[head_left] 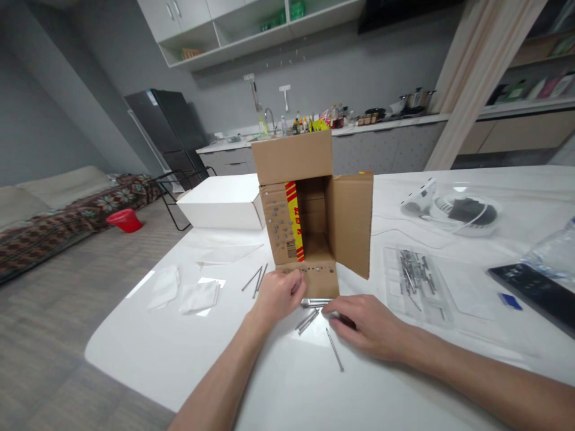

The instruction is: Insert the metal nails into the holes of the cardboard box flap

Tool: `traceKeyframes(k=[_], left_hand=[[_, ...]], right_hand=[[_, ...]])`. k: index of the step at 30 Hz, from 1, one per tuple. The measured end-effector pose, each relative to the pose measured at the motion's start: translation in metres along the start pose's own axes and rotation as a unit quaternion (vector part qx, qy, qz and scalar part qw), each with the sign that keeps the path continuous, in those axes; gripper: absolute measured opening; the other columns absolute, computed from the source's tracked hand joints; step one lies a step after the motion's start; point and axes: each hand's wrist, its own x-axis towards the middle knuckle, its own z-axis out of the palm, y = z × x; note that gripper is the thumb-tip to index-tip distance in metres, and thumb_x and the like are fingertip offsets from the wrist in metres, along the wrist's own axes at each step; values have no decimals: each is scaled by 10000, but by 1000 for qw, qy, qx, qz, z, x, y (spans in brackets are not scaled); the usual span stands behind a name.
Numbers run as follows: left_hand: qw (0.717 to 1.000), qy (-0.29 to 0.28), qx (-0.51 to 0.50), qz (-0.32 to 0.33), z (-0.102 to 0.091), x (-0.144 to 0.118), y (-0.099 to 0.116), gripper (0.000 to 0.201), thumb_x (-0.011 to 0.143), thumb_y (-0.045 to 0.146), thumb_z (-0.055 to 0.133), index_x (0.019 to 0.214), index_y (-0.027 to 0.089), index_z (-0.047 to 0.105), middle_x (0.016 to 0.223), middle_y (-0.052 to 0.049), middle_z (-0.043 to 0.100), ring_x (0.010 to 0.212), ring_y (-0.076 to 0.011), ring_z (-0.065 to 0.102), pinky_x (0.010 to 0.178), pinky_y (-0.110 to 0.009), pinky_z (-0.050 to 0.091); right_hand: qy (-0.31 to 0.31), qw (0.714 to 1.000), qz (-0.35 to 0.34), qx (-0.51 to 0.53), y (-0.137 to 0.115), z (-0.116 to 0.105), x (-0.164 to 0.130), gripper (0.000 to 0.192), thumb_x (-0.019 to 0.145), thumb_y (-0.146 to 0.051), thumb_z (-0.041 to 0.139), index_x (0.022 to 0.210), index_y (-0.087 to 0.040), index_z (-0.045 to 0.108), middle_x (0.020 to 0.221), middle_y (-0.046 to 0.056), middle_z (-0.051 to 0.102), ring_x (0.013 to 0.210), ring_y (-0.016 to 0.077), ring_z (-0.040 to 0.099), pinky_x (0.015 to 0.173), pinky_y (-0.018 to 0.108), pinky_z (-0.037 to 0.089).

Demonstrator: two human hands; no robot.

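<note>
Two hands rest on your white table (188,359): left hand (278,294) pinches the cardboard box (314,209) flap, right hand (366,326) lies curled over loose nails (309,317); kitchen counter (359,129) beyond.

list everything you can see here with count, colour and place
box: 1, brown, open, table centre
nails: several, grey, loose by the hands
tray: 1, clear, holds nails, right of box
white box: 1, left behind box
tissues: a few, white, table left
cable: 1, white, far right
tablet: 1, black, right edge
table: 1, white
left hand: at box's front flap
right hand: on table, at nails
</note>
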Motion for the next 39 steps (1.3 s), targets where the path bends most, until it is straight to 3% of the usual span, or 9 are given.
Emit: traceKeyframes(k=[7, 26, 32, 39], left_hand=[[1000, 21, 18, 10, 3, -1, -2, 361, 907, 194, 427, 548, 216, 391, 455, 31, 412, 443, -122, 409, 501, -261, 272], [994, 63, -13, 89, -2, 4, 13, 386, 917, 168, 424, 561, 212, 281, 435, 64, 302, 394, -93, 303, 461, -253, 214], [982, 115, -35, 147, 0, 6, 13, 406, 909, 107, 490, 588, 212, 264, 454, 88, 261, 388, -77, 279, 448, -236, 220], [980, 117, -46, 152, -6, 8, 15, 415, 897, 86, 500, 612, 217, 229, 471, 94, 231, 388, -78, 264, 440, -238, 217]], right_hand=[[1, 1000, 5, -8, -1, 0, -1, 231, 929, -206, 493, 1072, -221, 675, 906, 31, 730, 766, 187, 653, 709, 288, 431], [9, 998, -6, -59, -6, -5, 1, 209, 934, -206, 478, 1049, -210, 654, 899, 27, 737, 783, 176, 662, 663, 267, 392], [13, 998, -6, -62, -3, -1, 1, 186, 941, -214, 481, 1046, -210, 634, 886, 14, 725, 767, 161, 644, 644, 267, 361], [14, 998, -9, -62, -6, -6, 0, 172, 957, -216, 461, 1053, -203, 603, 877, 12, 717, 741, 155, 629, 630, 266, 335]])
